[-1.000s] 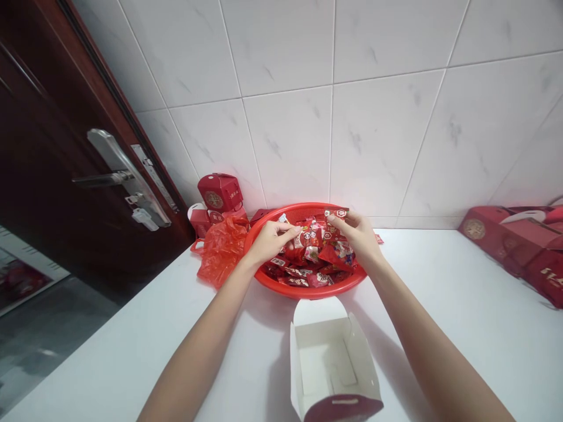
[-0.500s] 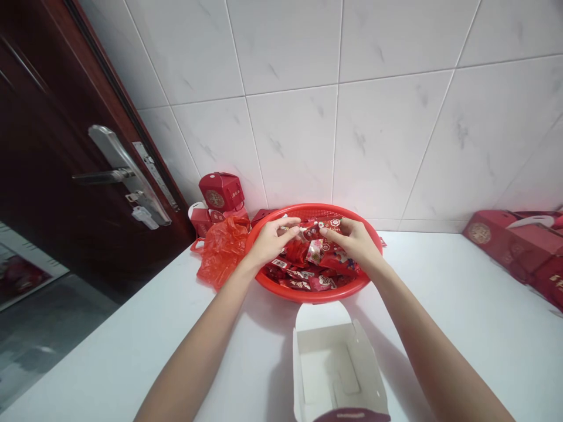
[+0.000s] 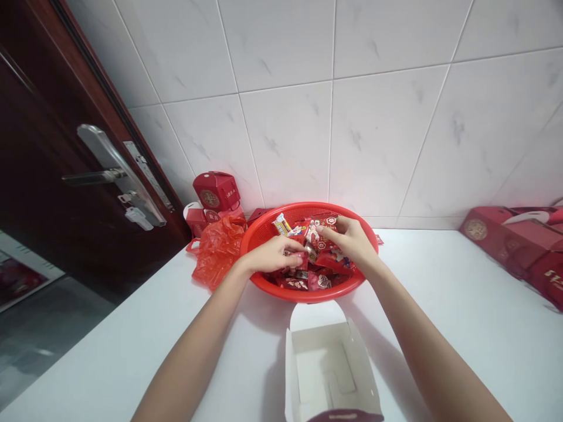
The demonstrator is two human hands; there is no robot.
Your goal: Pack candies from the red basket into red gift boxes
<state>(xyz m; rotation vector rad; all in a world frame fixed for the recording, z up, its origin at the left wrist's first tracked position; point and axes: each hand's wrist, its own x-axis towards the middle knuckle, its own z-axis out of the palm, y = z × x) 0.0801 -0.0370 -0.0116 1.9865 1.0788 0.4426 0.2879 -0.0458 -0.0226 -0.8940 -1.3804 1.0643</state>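
In the centre of the frame there is an oval red plastic basket (image 3: 281,293), filled with small wrapped sweets (image 3: 323,281) in mostly red wrappers. It stands on the white table (image 3: 461,293), near the white tiled wall (image 3: 285,140).

The left hand (image 3: 275,256) is inside the basket, at its left part, with the fingers bent and the thumb close to them, touching the sweets. I cannot tell if it has hold of one. The right hand (image 3: 349,239) is at the right part of the basket; its thumb and fingers are nearly closed and pinch a flat red packet with white flower-like print (image 3: 328,222). A yellow-and-white wrapped bar (image 3: 281,225) lies behind the left hand.

At the bottom centre, just before the basket, stands an open cardboard box, white inside and dark red outside (image 3: 325,366); its inside is empty. To the left of the basket are a crumpled red plastic bag (image 3: 220,252) and small red boxes (image 3: 217,190). More red boxes (image 3: 505,243) are at the right edge. A dark brown door (image 3: 48,135) is at upper left.
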